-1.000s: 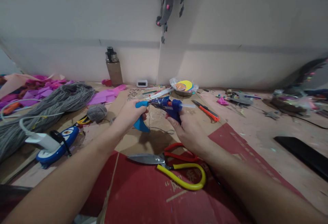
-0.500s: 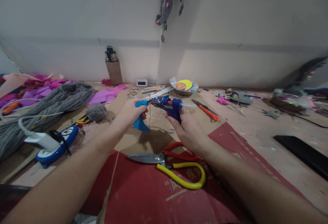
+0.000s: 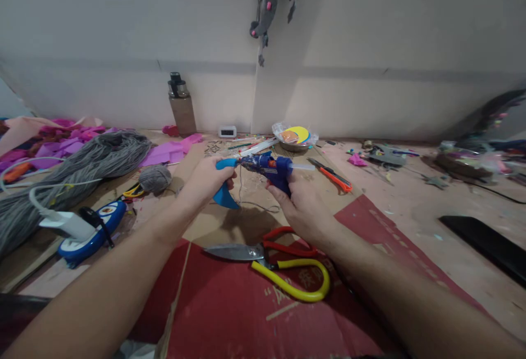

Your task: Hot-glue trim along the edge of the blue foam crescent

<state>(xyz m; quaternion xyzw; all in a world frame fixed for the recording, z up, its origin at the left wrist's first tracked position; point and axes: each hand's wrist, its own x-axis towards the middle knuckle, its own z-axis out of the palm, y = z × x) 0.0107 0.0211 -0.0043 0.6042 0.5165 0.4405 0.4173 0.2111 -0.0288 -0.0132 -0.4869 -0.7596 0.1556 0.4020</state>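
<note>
Head view: the left hand pinches a blue strip above the cardboard. The right hand is wrapped around the handle of a blue glue gun, nozzle at the strip's edge; contact cannot be confirmed. Open-handled scissors lie on the cardboard, nearer the wearer.

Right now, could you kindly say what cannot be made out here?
Head view:
Glue gun: lower grip hidden by the right hand.
Blue piece: part covered by the left hand.
Hanging ornament: top cut off by the upper edge.
White device: display too small to read.
</note>
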